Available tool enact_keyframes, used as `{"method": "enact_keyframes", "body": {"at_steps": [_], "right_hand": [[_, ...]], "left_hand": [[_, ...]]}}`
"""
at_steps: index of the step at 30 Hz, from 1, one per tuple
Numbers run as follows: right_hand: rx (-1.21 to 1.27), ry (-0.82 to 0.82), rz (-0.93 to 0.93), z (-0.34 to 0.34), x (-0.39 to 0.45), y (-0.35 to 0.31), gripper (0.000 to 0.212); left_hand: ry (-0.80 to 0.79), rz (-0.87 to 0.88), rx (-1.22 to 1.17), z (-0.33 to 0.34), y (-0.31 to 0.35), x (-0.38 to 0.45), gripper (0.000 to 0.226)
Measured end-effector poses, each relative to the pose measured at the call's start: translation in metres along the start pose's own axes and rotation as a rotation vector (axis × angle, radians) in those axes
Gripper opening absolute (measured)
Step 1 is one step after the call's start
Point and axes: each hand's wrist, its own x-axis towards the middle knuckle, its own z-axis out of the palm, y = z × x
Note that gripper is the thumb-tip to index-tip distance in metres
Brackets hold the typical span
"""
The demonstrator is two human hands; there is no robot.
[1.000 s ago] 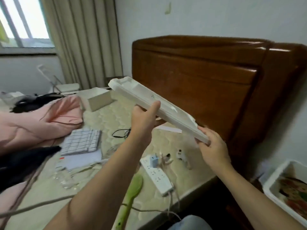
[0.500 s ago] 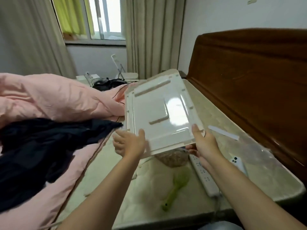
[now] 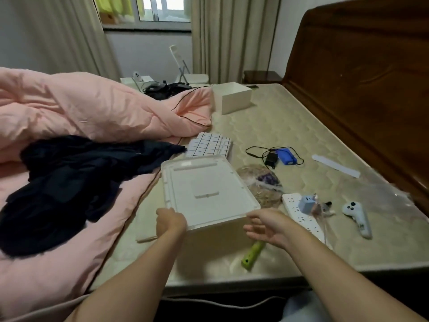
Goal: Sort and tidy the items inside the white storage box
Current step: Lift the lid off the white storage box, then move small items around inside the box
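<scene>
At the near edge of the bare mattress (image 3: 290, 126), going from left to right, a pink quilt (image 3: 92, 112) with a dark garment (image 3: 69, 177) thrown over it lies well off to the outside of the left hand (image 3: 170, 222). That hand grips the near left corner of the white lid (image 3: 209, 189), fingers curled under the rim and knuckles on top. The lid sits flat and level, and below its near edge there seems to be a pale wall, perhaps the white storage box itself, though I cannot tell for sure.

Just beyond the lid's far edge lies a checked cloth (image 3: 210, 145). Further back stands a small white open box (image 3: 234, 98).

The right hand (image 3: 267, 226) hovers just off the near right corner, palm up, fingers spread and loose, holding nothing. Under its wrist a green handle (image 3: 251, 254) pokes out.

To the outside of that hand lie a crinkled plastic bag (image 3: 262, 182), a white power strip (image 3: 301, 214) with a small grey plug in it, a tangle of black cable round a blue gadget (image 3: 286, 156), and a white controller (image 3: 356, 216).

The lid looks like thin moulded plastic, so I judge it light and stiff, a bit bendy if lifted by one corner, and smooth enough to slip. Taking it by the two near corners, or by both long rims, should keep it level.
</scene>
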Motion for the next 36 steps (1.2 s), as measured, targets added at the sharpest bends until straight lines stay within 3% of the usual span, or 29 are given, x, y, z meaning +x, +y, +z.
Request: {"method": "enact_keyframes", "body": {"at_steps": [5,8,10,12,15,22,27,30,33,36], "right_hand": [[-0.118,-0.044,-0.067,0.003,0.001,0.02,0.045],[-0.174,-0.018,-0.176,-0.011,-0.009,0.01,0.031],[-0.175,0.036,-0.266,-0.028,-0.015,0.003,0.02],[-0.154,0.129,-0.351,-0.052,-0.023,-0.001,0.013],[-0.124,0.312,-0.473,-0.102,-0.044,-0.006,0.025],[-0.171,0.772,-0.683,-0.26,-0.153,0.005,0.046],[-0.125,1.198,-0.664,-0.367,-0.245,0.066,0.051],[-0.212,1.397,-0.57,-0.413,-0.297,0.12,0.051],[-0.202,1.5,-0.493,-0.439,-0.328,0.177,0.041],[-0.296,1.494,-0.348,-0.451,-0.337,0.225,0.028]], "left_hand": [[0.053,-0.047,0.097,-0.002,0.005,0.001,0.051],[0.032,0.12,0.141,0.006,0.036,-0.013,0.057],[-0.057,0.295,0.055,0.017,0.063,-0.029,0.05],[-0.164,0.462,-0.079,0.031,0.092,-0.051,0.035],[-0.318,0.654,-0.282,0.056,0.129,-0.098,0.017],[-0.752,0.913,-0.364,0.137,0.185,-0.257,0.024],[-1.076,1.123,-0.312,0.192,0.19,-0.401,0.025],[-1.184,1.216,-0.181,0.222,0.176,-0.474,0.022],[-1.315,1.362,-0.108,0.249,0.156,-0.529,0.015],[-1.3,1.723,0.135,0.274,0.134,-0.561,0.026]]}}
